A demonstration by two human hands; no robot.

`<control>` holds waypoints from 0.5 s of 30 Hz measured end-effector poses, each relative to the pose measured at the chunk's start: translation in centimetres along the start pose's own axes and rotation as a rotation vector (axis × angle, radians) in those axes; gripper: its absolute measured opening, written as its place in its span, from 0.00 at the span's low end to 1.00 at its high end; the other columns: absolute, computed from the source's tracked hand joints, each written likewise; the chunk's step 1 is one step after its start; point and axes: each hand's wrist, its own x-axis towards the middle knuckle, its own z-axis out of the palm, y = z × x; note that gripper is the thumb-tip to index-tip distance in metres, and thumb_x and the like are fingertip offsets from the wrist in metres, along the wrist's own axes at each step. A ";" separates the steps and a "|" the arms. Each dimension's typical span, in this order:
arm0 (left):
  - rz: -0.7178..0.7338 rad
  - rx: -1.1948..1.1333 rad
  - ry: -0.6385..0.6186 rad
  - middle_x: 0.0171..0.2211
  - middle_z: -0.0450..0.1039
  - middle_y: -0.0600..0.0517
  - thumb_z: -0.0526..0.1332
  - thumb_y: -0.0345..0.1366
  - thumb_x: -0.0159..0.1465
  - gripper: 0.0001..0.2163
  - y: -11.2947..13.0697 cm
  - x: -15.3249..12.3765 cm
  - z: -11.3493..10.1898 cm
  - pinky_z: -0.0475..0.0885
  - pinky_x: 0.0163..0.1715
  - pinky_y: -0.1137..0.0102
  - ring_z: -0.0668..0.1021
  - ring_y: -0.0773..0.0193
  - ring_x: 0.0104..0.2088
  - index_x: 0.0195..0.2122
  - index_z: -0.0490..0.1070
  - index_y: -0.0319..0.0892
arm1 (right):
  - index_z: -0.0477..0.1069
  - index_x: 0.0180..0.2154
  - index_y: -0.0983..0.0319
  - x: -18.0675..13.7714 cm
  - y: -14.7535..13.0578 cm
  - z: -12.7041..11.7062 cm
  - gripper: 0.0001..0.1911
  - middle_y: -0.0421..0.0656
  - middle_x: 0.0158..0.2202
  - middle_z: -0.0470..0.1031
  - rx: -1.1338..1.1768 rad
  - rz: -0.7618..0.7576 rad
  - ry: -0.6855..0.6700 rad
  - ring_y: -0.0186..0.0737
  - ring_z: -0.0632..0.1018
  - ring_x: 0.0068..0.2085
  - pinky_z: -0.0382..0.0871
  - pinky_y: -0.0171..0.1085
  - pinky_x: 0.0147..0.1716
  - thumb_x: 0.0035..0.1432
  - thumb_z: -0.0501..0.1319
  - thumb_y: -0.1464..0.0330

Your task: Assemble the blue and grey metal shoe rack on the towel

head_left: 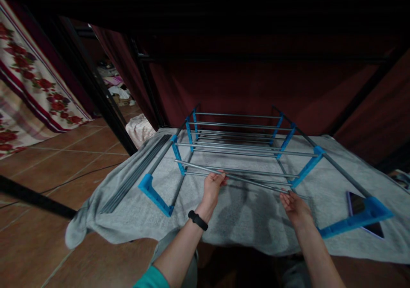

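At lower centre, the left hand pinches a rod slanting down rightward before the rack; the right hand seemingly grips its lower end.

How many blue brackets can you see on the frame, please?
8. Four blue brackets line the left side of the frame, from front to back, and four more line its right side. None appears to be hidden.

rods: smooth metal, dull sheen | brackets: plastic | cover: matt, fuzzy cloth | phone: glossy
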 end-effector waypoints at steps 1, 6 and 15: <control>0.022 0.021 -0.017 0.32 0.81 0.49 0.80 0.44 0.47 0.20 0.2 -0.2 0.2 0.74 0.33 0.70 0.82 0.62 0.32 0.36 0.77 0.40 | 0.71 0.32 0.60 0.1 0.1 -0.1 0.11 0.40 0.31 0.78 -0.002 -0.002 0.006 0.30 0.80 0.29 0.82 0.28 0.32 0.62 0.57 0.80; 0.094 0.060 -0.069 0.32 0.80 0.50 0.79 0.44 0.50 0.20 0.7 -0.8 0.9 0.75 0.33 0.68 0.82 0.60 0.33 0.38 0.75 0.42 | 0.72 0.31 0.60 0.3 0.8 -0.2 0.11 0.40 0.32 0.78 -0.010 -0.018 -0.006 0.29 0.79 0.28 0.81 0.26 0.31 0.60 0.58 0.81; 0.111 0.079 -0.098 0.36 0.82 0.48 0.79 0.45 0.50 0.20 0.6 -0.8 1.4 0.75 0.35 0.68 0.82 0.59 0.37 0.38 0.76 0.43 | 0.71 0.31 0.61 0.0 1.6 0.1 0.11 0.39 0.29 0.76 0.023 0.050 -0.010 0.29 0.80 0.28 0.81 0.26 0.31 0.58 0.58 0.82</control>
